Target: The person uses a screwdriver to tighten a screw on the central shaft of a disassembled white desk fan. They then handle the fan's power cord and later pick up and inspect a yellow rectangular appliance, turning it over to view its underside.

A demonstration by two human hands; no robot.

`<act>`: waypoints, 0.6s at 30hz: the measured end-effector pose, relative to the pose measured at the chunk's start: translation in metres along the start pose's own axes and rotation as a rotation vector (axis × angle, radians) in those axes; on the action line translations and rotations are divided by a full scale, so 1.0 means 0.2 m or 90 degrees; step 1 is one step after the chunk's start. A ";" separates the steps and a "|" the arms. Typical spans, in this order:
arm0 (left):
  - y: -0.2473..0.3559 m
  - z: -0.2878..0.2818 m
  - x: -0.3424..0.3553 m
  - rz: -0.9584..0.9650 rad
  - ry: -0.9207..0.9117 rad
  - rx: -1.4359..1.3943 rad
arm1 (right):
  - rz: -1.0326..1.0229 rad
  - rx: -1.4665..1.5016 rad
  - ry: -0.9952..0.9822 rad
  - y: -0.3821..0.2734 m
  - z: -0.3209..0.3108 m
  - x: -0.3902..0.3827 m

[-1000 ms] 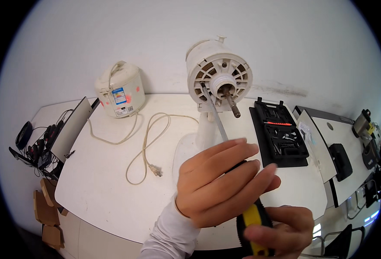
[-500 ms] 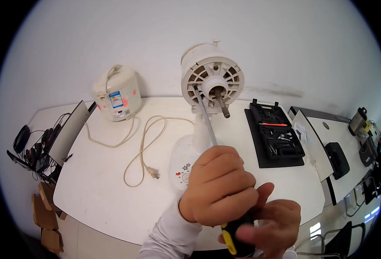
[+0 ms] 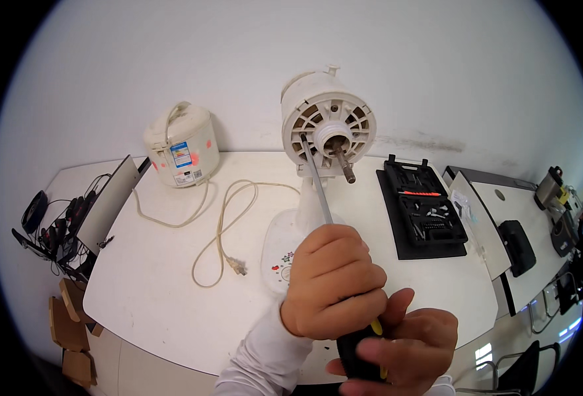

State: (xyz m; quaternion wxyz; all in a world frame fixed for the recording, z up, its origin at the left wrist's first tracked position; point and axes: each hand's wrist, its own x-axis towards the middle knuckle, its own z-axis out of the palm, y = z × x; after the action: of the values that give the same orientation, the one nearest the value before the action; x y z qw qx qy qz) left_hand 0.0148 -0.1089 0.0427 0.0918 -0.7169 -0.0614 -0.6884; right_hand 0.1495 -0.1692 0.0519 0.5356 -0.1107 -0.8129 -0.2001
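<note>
A long screwdriver [image 3: 320, 195] with a black and yellow handle runs up to a fan's white motor housing [image 3: 330, 123]. Its tip sits at a small hole left of the central shaft [image 3: 345, 167]. My left hand [image 3: 336, 280] is wrapped round the screwdriver where shaft meets handle. Lower down, my right hand [image 3: 407, 346] holds the handle between thumb and fingers. The fan stands on a pale base [image 3: 275, 247] printed with small flowers, partly hidden behind my left hand. The screw head, if any, is hidden by the tip.
A white rice cooker [image 3: 182, 145] stands at the back left. A pale cord with a plug [image 3: 237, 266] loops over the white table [image 3: 159, 290]. An open black tool case [image 3: 430, 204] lies at the right. Cables and a headset [image 3: 34, 210] are beyond the left edge.
The screwdriver handle has turned: its yellow strip has shifted from the left side to the right. My right fingers have moved slightly round it. The whole view has shifted a little.
</note>
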 end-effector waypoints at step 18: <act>-0.06 0.07 0.00 0.080 0.170 0.071 | -0.071 -0.026 0.114 0.01 0.11 0.02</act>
State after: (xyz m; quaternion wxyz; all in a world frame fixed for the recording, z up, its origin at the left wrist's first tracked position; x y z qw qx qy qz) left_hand 0.0252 -0.0939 0.0433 0.1813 -0.6154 -0.0419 -0.7659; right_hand 0.1305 -0.1577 0.0476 0.5919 -0.0576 -0.7623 -0.2554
